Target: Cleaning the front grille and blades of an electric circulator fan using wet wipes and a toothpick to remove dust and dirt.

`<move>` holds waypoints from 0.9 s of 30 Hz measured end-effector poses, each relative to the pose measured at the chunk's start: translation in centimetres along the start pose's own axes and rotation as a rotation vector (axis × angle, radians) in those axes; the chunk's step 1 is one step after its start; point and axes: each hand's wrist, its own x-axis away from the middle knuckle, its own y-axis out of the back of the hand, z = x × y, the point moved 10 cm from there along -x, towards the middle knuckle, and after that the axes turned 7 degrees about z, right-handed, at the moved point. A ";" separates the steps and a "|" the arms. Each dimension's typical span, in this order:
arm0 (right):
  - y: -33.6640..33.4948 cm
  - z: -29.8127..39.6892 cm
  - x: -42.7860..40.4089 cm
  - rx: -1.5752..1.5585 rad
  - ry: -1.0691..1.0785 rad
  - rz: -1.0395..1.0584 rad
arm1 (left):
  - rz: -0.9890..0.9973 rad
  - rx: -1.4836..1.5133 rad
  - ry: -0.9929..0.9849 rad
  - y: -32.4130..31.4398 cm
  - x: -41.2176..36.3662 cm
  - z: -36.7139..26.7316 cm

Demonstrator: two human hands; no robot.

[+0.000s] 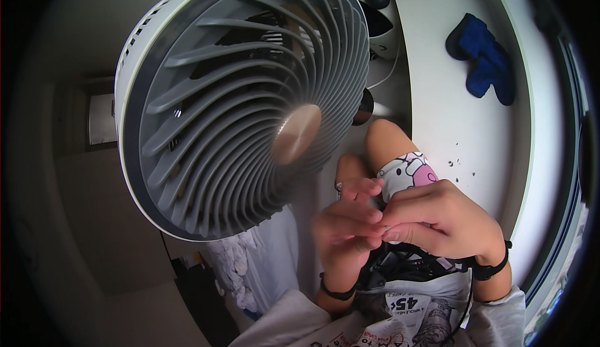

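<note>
Both hands meet over the lap. My left hand [349, 225] has its thumb and index finger brought together, with the other fingers spread and slightly bent. My right hand [436, 220] pinches something tiny and pale [387, 228] between thumb and index finger, right at the left fingertips. What it is cannot be made out. Below the hands, a heap of black straps or cords [403, 265] lies on the lap. Each wrist wears a black band. A sheet or cloth with printing [408, 309] covers the front of the body.
A large grey-and-white fan [297, 134] stands close at the left and hides much behind it. On the white ledge [436, 89] at the right lie a blue and black cloth item [485, 59] and several dark crumbs [453, 163]. A rumpled white cloth [239, 267] is at the lower left.
</note>
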 end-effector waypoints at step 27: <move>6.1 2.5 -4.5 0.406 0.025 -0.653 | -0.276 -1.444 -0.552 1.3 -6.3 -16.0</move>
